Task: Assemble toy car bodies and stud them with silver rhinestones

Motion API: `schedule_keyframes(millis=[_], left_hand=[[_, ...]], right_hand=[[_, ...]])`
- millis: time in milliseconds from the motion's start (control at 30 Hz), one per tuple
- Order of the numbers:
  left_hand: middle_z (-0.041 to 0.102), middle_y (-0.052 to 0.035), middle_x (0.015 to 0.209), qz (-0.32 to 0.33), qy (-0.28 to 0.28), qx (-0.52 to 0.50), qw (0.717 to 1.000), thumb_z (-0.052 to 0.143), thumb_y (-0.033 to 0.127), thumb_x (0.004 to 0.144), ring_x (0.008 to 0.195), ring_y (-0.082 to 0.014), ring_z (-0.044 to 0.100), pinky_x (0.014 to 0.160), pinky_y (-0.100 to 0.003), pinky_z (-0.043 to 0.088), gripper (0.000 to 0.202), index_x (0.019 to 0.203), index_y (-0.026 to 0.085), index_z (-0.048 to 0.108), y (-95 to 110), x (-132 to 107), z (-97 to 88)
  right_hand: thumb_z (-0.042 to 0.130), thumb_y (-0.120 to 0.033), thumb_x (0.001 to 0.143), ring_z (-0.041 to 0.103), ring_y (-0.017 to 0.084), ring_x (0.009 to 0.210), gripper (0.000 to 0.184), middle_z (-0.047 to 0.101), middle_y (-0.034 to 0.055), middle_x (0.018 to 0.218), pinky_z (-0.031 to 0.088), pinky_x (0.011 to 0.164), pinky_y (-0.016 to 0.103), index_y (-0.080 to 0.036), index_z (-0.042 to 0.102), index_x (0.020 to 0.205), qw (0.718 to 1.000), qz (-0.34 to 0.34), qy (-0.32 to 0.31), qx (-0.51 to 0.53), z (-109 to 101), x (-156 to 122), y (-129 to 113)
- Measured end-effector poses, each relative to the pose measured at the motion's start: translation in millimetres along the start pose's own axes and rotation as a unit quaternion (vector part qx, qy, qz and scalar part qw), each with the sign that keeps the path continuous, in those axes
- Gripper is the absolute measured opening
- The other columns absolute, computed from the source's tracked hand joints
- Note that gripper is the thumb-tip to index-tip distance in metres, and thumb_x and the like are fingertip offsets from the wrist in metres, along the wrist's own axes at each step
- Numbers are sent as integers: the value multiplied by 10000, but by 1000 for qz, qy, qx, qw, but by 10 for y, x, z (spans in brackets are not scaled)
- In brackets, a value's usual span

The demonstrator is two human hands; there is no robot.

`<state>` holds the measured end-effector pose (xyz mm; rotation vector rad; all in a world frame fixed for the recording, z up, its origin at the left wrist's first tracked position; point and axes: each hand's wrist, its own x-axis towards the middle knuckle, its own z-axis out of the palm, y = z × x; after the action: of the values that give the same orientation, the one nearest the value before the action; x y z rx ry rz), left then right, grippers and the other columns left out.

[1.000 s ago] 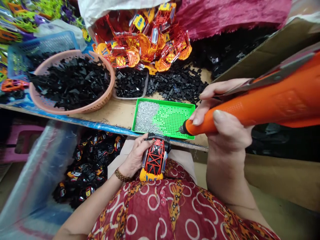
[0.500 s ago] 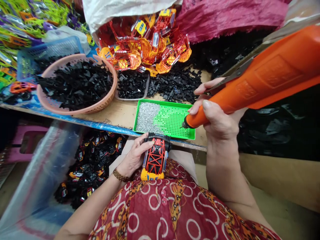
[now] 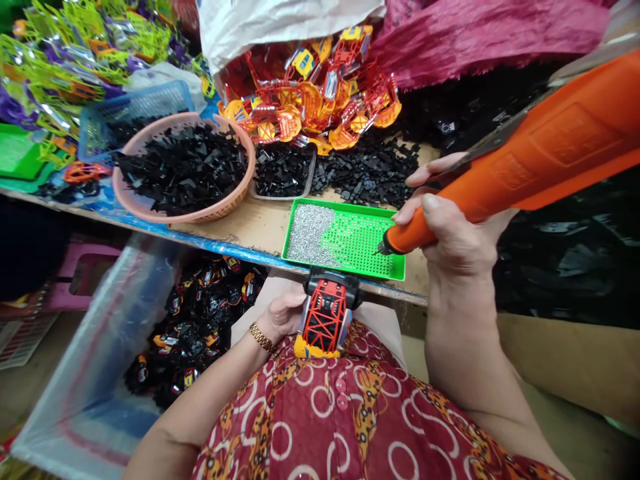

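Note:
My left hand (image 3: 286, 312) is closed on a toy car (image 3: 326, 313) with a red lattice frame, black wheels and a yellow end, held close against my lap. Its fingers are partly hidden under the car. In my right hand (image 3: 453, 230) is an orange electric screwdriver (image 3: 505, 167), gripped near its nose. The thin bit hangs over the right part of a green perforated tray (image 3: 397, 268). Small silver screws (image 3: 311, 233) lie heaped in the tray's left part.
Black plastic parts fill a pink basket (image 3: 250, 170) and a clear tub (image 3: 283, 172). Orange and red car bodies (image 3: 310, 100) spill from a white sack (image 3: 280, 23). Below the bench edge, a plastic-lined bin (image 3: 107, 347) holds several toy cars (image 3: 200, 320). Green frames (image 3: 90, 47) are piled at far left.
The view has shifted left, so everything sits farther right. My left thumb has come off the top of the toy car to its side. The screwdriver stays over the tray.

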<state>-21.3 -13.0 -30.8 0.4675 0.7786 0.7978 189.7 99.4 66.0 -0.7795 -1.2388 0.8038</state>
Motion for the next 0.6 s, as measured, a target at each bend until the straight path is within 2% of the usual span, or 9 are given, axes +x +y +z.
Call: schedule_keyframes(millis=[100,167,233,300,400,433,467,533,600], left_hand=[[782,-108,931,6,-47,20,999,856,571,483,927,-381,739,868,-508,570,588,938,207,776,88,-68,-15],[781,-113,1096,61,-67,82,992,893,526,510,1043,-387,721,969,-517,542,666,1091,219,783,251,-167,-49],[737,-115,1268,145,-60,198,968,928,424,561,1180,-372,673,1060,-503,498,787,1299,253,717,446,-295,-94],[684,-115,1367,241,-18,350,905,923,318,621,1257,-340,625,1114,-484,458,863,1430,280,624,603,-425,-140],[634,-139,1417,348,71,558,750,859,223,688,1289,-333,579,1144,-506,412,892,1515,252,526,687,-564,-219],[625,-152,1421,365,91,603,703,843,206,693,1292,-342,569,1141,-518,407,909,1534,234,498,679,-589,-248],[622,-165,1420,373,104,635,668,833,193,693,1293,-351,564,1136,-526,404,926,1547,215,475,661,-607,-278],[628,-185,1401,380,121,666,630,834,198,690,1278,-367,570,1123,-533,403,939,1551,182,460,617,-633,-336],[635,-197,1387,374,137,678,618,837,242,706,1258,-375,584,1110,-534,406,901,1530,161,481,582,-672,-399]], right_hand=[[847,-315,711,642,102,483,295,711,-7,897,533,421,273,-242,711,963,1000,3,7,6,23,-17,2],[842,-275,695,646,107,475,293,713,-3,889,528,416,275,-232,723,960,1000,7,12,15,22,-19,1],[831,-265,702,653,109,486,286,714,2,903,527,423,276,-246,737,970,1000,13,8,16,11,-13,-1],[829,-270,705,652,110,493,280,714,7,914,529,429,275,-266,746,973,1000,12,11,8,-2,4,5],[837,-276,689,647,118,485,270,722,9,901,525,414,276,-281,759,948,1000,-8,28,-5,-19,45,27],[841,-281,684,646,121,479,264,725,8,890,520,403,275,-284,763,937,999,-14,30,-8,-27,60,33],[844,-284,681,646,125,477,259,727,8,883,515,395,276,-284,766,927,999,-17,30,-11,-35,73,34],[852,-276,671,641,127,474,257,724,13,869,503,386,278,-268,763,912,999,-16,34,-16,-46,90,20],[869,-258,662,638,122,498,289,713,6,894,518,422,278,-277,739,919,999,30,22,5,-17,90,-7]])
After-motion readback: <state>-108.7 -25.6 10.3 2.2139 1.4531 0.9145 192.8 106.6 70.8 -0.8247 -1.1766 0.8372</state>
